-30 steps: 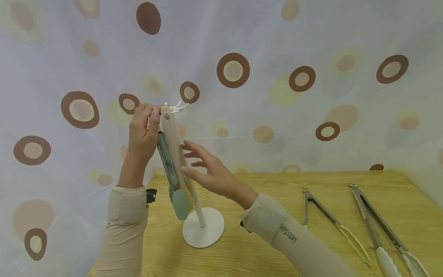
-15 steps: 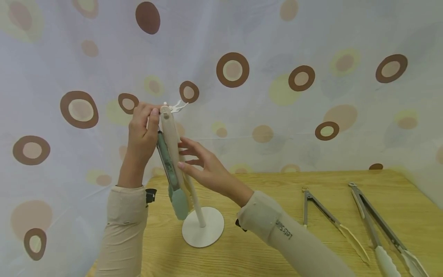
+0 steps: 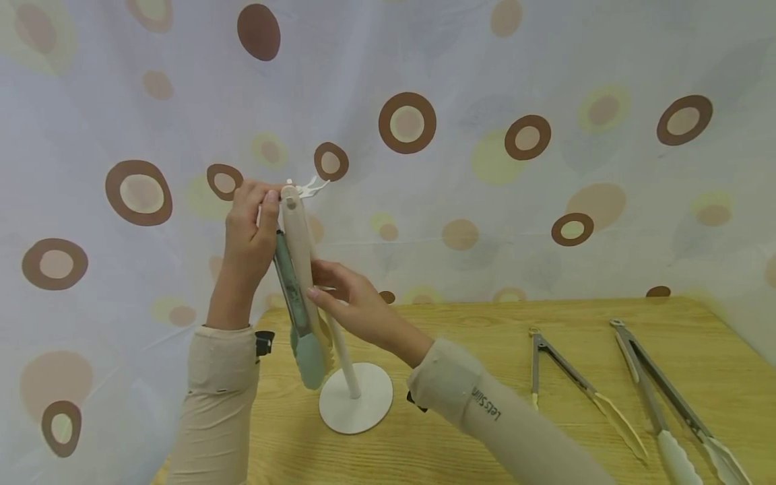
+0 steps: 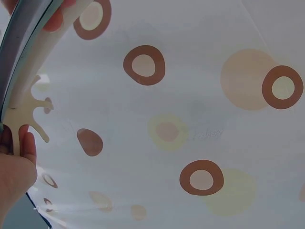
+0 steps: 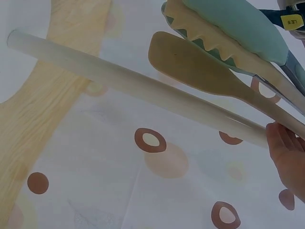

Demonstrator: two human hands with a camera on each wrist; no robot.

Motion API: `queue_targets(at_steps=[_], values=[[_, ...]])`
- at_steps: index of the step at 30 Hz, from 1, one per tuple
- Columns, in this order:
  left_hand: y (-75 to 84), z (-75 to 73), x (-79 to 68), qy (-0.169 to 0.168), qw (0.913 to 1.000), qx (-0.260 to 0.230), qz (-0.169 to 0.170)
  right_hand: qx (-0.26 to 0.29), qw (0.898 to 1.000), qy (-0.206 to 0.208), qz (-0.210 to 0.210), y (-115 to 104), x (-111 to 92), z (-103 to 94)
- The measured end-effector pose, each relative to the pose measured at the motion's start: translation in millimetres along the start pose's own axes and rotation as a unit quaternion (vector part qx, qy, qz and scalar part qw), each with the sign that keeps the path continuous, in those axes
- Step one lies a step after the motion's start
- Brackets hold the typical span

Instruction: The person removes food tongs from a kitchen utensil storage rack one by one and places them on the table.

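Since the earlier frame, the right hand [image 3: 364, 303] has drawn left and slid lower along the beige utensil [image 3: 298, 236], and the lower end of the teal tongs [image 3: 291, 283] has swung slightly toward nine o'clock; the left hand [image 3: 251, 215] keeps its place. Nearest to us, the left sleeve [image 3: 218, 397] rises from between seven and eight o'clock and the right sleeve [image 3: 521, 431] from five. We see the left fingers bent at ten o'clock, pinching an arm of the white hook crown [image 3: 308, 190], presumably to steady it. At seven o'clock, the right fingers curl behind the beige handle, thumb at its edge, probably to check its swing. Both utensils hang tilted toward eight o'clock, heads down; in the right wrist view we also note a broad beige blade [image 5: 183, 59] between the tongs and the pole [image 5: 138, 86]. We judge that the round base [image 3: 351, 411], near half past six, keeps this lopsided load upright. Farther right, at four o'clock, narrow tongs [image 3: 570, 369] and white-tipped tongs [image 3: 677, 458] lie spread on the wooden table [image 3: 461, 377]. Farthest off, a spotted cloth [image 3: 461, 60] fills twelve o'clock.
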State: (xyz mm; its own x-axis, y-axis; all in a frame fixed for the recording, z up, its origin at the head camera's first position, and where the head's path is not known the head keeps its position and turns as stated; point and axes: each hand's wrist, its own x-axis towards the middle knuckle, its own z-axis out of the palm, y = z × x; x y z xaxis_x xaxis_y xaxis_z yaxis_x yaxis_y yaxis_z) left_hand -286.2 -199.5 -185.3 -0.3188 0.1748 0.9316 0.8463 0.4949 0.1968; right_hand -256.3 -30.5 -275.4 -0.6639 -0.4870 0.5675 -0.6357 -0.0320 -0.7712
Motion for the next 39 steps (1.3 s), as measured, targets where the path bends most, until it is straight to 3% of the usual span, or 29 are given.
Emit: queue_targets(at_steps=[13, 19, 39], values=[[0.1, 1.8, -1.0, 0.006, 0.9999, -0.012, -0.009, -0.004, 0.999, 0.029, 0.024, 13, -6, 4.7], [-1.0, 2.0, -0.3, 0.012, 0.9997, -0.017, 0.009, 0.01, 0.999, 0.039, 0.023, 14, -7, 2.6], [-3.0, 1.2, -0.9, 0.009, 0.9998, -0.009, 0.015, 0.006, 0.997, 0.069, -0.023, 12, -10, 0.6]])
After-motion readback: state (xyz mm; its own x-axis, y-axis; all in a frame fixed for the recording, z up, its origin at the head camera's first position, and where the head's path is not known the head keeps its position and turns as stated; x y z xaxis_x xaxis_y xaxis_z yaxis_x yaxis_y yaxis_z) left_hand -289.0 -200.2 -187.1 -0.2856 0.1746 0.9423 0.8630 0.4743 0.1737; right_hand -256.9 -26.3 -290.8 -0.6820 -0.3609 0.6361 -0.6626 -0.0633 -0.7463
